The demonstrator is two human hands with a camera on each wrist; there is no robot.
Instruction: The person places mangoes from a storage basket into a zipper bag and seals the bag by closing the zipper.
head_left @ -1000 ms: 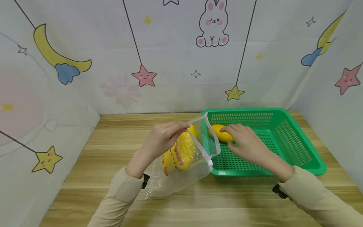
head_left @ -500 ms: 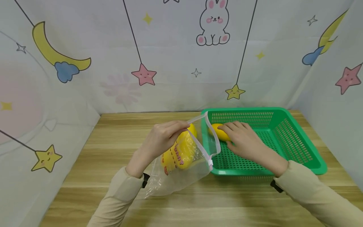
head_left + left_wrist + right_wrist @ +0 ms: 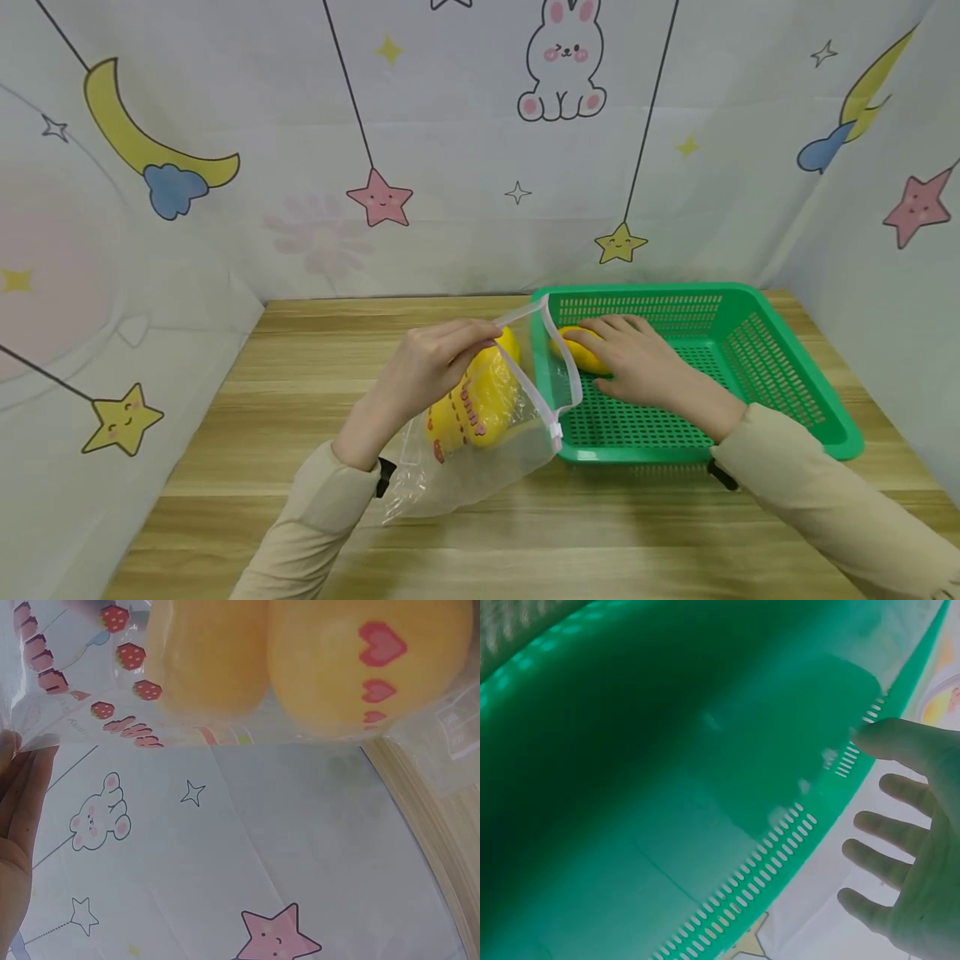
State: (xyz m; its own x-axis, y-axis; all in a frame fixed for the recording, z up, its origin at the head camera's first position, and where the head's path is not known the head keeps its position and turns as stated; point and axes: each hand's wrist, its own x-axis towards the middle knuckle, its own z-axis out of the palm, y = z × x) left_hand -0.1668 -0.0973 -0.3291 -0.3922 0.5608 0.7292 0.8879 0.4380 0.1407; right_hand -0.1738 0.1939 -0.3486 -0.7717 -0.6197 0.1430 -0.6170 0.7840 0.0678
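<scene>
My left hand (image 3: 438, 358) pinches the mouth edge of a clear zip bag (image 3: 480, 483) printed with lettering and strawberries. Inside the bag are two rounded yellow fruits (image 3: 367, 667), mango-like, close together in the left wrist view. The bag's mouth gapes toward a green basket (image 3: 637, 456). In that basket, at its left end, lies another yellow mango (image 3: 588, 360), partly covered by my right hand (image 3: 645, 362). The right wrist view shows this hand's fingers (image 3: 889, 825) fairly straight and spread beside the basket's slotted wall; the mango is not visible there.
The wooden table (image 3: 330, 342) carries both bag and basket. A white slider (image 3: 556, 432) sits at the bag mouth's lower corner, overlapping the basket's left rim. Behind and at both sides hangs a white cloth (image 3: 465, 167) with cartoon prints.
My right hand has shifted slightly left and farther over the mango, and its fingers have spread out more. The left hand and the bag stay in place.
</scene>
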